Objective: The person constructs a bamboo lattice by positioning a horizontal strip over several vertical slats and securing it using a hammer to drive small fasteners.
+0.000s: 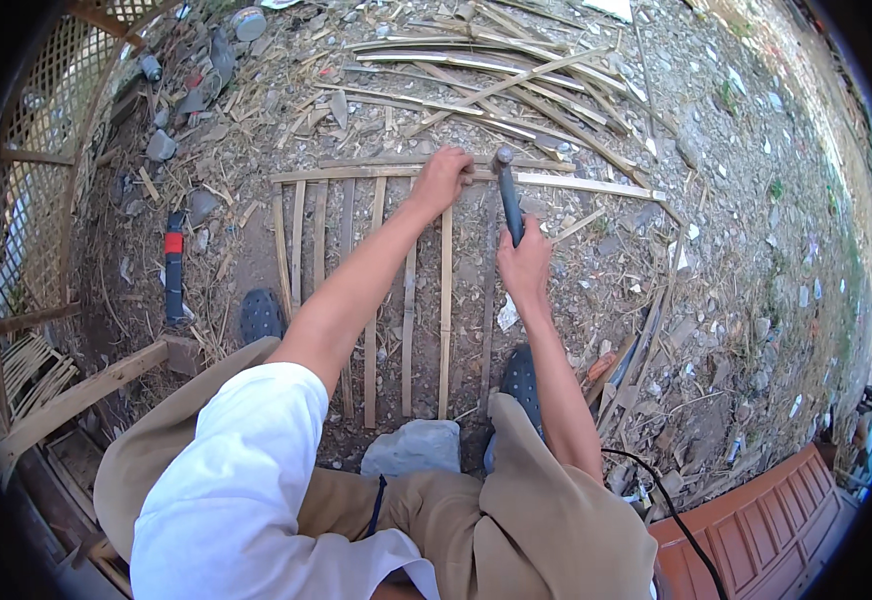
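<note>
the left hand [442,178] presses down, fingers curled, on the top crossbar of a bamboo slat frame [356,290] lying flat on the littered ground [736,250]; the right hand [524,266] is wrapped tight around a hammer [507,192], its head just beside the left hand at the crossbar; loose bamboo strips [486,75] lie beyond; a grey stone [414,447] sits near the knees

Dry, matt bamboo slats [408,290] — pale tan, rough and splintery — form a frame on gritty, stony dirt [736,230]. The right hand [524,265] grips a hammer [508,195] with a dull grey metal head and a smooth dark handle. The left hand [441,180] presses the top slat. Matt khaki cloth trousers [546,520] — soft, creased; dark dimpled rubber shoes [261,315].
</note>
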Action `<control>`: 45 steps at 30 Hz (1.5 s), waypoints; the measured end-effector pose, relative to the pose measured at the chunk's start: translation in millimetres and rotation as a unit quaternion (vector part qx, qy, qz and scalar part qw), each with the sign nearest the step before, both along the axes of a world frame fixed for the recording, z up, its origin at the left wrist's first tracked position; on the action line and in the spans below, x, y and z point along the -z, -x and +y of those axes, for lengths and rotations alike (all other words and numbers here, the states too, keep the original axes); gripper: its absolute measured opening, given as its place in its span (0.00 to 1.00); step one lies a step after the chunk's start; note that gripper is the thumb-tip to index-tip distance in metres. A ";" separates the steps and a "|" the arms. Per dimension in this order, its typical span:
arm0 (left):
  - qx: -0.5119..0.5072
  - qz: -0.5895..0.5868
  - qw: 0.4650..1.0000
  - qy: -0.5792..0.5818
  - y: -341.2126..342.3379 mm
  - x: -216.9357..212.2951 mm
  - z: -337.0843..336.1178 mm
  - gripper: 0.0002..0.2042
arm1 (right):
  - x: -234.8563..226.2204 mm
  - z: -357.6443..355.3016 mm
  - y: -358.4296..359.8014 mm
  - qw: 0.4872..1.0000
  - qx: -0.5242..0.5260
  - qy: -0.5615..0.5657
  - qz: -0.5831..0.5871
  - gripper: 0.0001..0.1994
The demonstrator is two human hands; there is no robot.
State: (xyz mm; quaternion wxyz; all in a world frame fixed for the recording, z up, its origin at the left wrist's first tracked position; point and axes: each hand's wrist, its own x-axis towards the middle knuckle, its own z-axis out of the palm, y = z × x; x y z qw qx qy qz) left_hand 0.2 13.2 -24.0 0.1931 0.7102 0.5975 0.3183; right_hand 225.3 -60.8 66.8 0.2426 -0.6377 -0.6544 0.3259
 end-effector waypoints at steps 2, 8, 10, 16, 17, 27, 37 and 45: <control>-0.012 0.007 1.000 0.015 -1.1 3.7 1.5 0.10 | -4.0 -5.5 -0.8 1.000 0.004 0.013 0.002 0.12; -0.068 0.036 0.994 0.080 -16.7 -10.7 10.0 0.09 | -17.6 -7.3 -29.1 0.999 -0.016 0.021 -0.042 0.13; -0.076 -0.003 0.990 0.123 -11.6 -14.2 13.1 0.09 | -20.4 -6.0 -34.9 0.999 -0.027 -0.001 -0.039 0.14; -0.077 0.030 0.991 0.103 -9.7 -6.8 12.5 0.10 | -12.1 -5.9 -50.5 0.998 -0.017 0.020 -0.062 0.15; -0.076 0.026 0.991 0.110 -6.9 -5.3 13.4 0.10 | -9.3 -3.4 -51.3 0.997 -0.016 0.033 -0.061 0.15; -0.072 -0.022 0.993 0.089 -7.1 -1.9 10.4 0.11 | -6.4 4.6 -15.8 1.000 -0.020 0.004 -0.024 0.14; -0.052 0.017 0.995 0.084 -18.8 -23.9 9.9 0.09 | 7.7 1.4 -14.1 0.997 -0.058 -0.041 -0.018 0.10; -0.117 -0.094 0.985 -0.081 -33.9 12.0 0.1 0.10 | 9.2 -8.0 -10.4 0.998 -0.055 -0.032 -0.021 0.11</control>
